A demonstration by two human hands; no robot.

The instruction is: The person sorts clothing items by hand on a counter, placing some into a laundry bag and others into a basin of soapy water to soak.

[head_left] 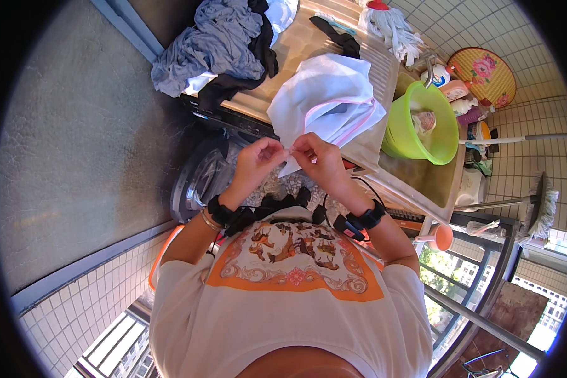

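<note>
My left hand [257, 165] and my right hand [321, 165] meet in front of my chest, thumbs and fingertips pinched together. Whatever sits between the fingertips is too small to make out. Just beyond them, a white mesh laundry bag [327, 85] with pink trim lies loosely spread on the tan ribbed washboard counter [299, 38]. One pale corner of the bag hangs over the counter's front edge, right behind my fingers. Black bands are strapped round both my wrists.
Rumpled grey and black clothes [217, 47] lie at the counter's far left, above a front-loading washing machine [198, 179]. A dark strip of cloth [337, 38] lies farther back. At right, a lime-green bucket [444, 116] stands in the sink [422, 179], beside several bottles [453, 88].
</note>
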